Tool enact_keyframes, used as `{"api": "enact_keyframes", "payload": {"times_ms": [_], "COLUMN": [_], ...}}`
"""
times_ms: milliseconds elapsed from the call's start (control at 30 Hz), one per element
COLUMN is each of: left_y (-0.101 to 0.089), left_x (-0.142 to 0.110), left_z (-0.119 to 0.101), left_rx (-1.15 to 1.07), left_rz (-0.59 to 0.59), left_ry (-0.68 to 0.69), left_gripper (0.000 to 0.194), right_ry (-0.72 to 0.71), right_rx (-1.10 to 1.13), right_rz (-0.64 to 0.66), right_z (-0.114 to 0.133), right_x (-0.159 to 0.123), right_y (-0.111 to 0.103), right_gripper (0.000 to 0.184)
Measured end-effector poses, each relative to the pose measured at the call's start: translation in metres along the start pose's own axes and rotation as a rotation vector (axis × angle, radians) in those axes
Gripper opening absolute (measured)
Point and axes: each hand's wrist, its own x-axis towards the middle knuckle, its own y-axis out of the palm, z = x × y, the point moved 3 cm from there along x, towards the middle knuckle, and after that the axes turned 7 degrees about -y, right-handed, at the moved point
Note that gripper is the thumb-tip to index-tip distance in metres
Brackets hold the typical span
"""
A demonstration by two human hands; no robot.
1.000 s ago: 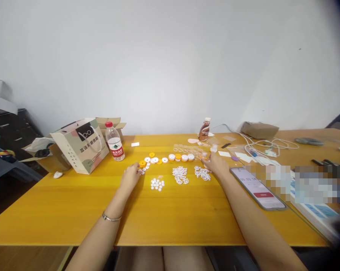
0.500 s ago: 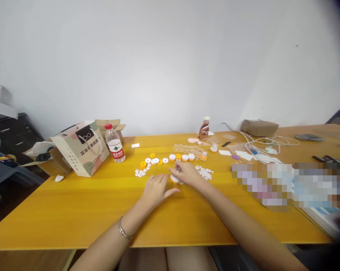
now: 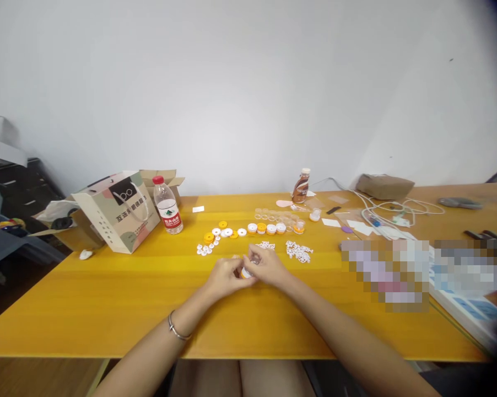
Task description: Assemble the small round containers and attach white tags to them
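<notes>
Near the middle of the table, my left hand (image 3: 227, 277) is closed around the side of a small round white-and-orange plastic piece (image 3: 246, 272). My right hand (image 3: 270, 268) is bent over the same piece, thumb and fingers pinched at its top; the fingers partly hide it. Just behind the hands lies a pile of small white cut-out pieces (image 3: 266, 245), with a second white pile (image 3: 298, 252) to its right. Farther back stands a row of white and orange round pieces (image 3: 261, 228). Loose white discs (image 3: 228, 232) and small white caps (image 3: 204, 250) lie to the left.
Clear plastic rings (image 3: 273, 214) lie behind the row. On the left stand a water bottle (image 3: 168, 209) and a paper bag (image 3: 120, 215). A brown drink bottle (image 3: 301, 187), white cables (image 3: 381, 212) and a cardboard box (image 3: 384, 187) are at the back right.
My left hand has gone from open beside the white-and-orange piece to gripping it. Both hands have come together with it, slightly nearer to me, uncovering the white pile behind.
</notes>
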Motion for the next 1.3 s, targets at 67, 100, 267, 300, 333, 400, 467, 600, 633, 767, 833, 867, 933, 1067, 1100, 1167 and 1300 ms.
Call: {"api": "enact_keyframes", "payload": {"times_ms": [67, 100, 267, 300, 333, 400, 467, 600, 633, 767, 833, 867, 933, 1067, 1100, 1167, 1300], "left_y": [0.001, 0.002, 0.000, -0.001, -0.003, -0.006, -0.008, -0.011, -0.011, -0.011, -0.012, -0.012, -0.012, -0.012, -0.012, -0.011, -0.010], "left_x": [-0.001, -0.001, 0.000, 0.000, 0.001, 0.002, 0.002, 0.001, 0.001, 0.002, 0.002, 0.003, 0.003, 0.002, 0.002, 0.002, 0.002], "left_z": [0.002, 0.002, 0.005, 0.005, 0.006, 0.006, 0.006, 0.005, 0.006, 0.008, 0.009, 0.009, 0.009, 0.007, 0.007, 0.006, 0.007], "left_rx": [-0.097, -0.139, -0.147, -0.100, -0.045, 0.057, 0.120, 0.168, 0.175, 0.197, 0.205, 0.208, 0.208, 0.208, 0.214, 0.220, 0.202], "left_rz": [0.065, 0.097, 0.088, 0.067, 0.044, 0.006, -0.018, -0.063, -0.072, -0.081, -0.086, -0.087, -0.081, -0.062, -0.061, -0.061, -0.051], "left_ry": [-0.012, -0.014, 0.016, 0.019, 0.017, 0.005, 0.005, 0.018, 0.019, 0.027, 0.022, 0.020, 0.022, 0.029, 0.035, 0.046, 0.044], "left_gripper": [0.028, 0.029, 0.021, 0.019, 0.017, 0.015, 0.014, 0.016, 0.017, 0.018, 0.017, 0.016, 0.016, 0.017, 0.017, 0.017, 0.015], "right_ry": [-0.049, -0.068, -0.163, -0.183, -0.187, -0.141, -0.079, -0.144, -0.152, -0.143, -0.163, -0.161, -0.151, -0.142, -0.123, -0.105, -0.111], "right_rx": [0.075, 0.115, 0.347, 0.362, 0.359, 0.324, 0.301, 0.272, 0.262, 0.229, 0.191, 0.175, 0.164, 0.160, 0.167, 0.168, 0.097], "right_rz": [0.040, 0.066, 0.161, 0.168, 0.168, 0.171, 0.181, 0.127, 0.110, 0.104, 0.088, 0.087, 0.101, 0.099, 0.105, 0.104, 0.083], "right_z": [0.001, 0.001, 0.000, 0.000, -0.001, -0.004, -0.008, -0.008, -0.008, -0.008, -0.007, -0.007, -0.006, -0.005, -0.006, -0.007, -0.005], "right_x": [-0.003, -0.004, -0.007, -0.007, -0.007, -0.007, -0.007, -0.007, -0.007, -0.008, -0.008, -0.008, -0.008, -0.008, -0.008, -0.008, -0.007], "right_y": [0.001, 0.000, -0.009, -0.011, -0.012, -0.010, -0.005, -0.003, -0.004, -0.005, -0.006, -0.006, -0.005, -0.004, -0.004, -0.004, -0.004], "right_gripper": [0.016, 0.014, 0.021, 0.030, 0.038, 0.041, 0.032, 0.026, 0.028, 0.029, 0.033, 0.034, 0.032, 0.031, 0.027, 0.020, 0.025]}}
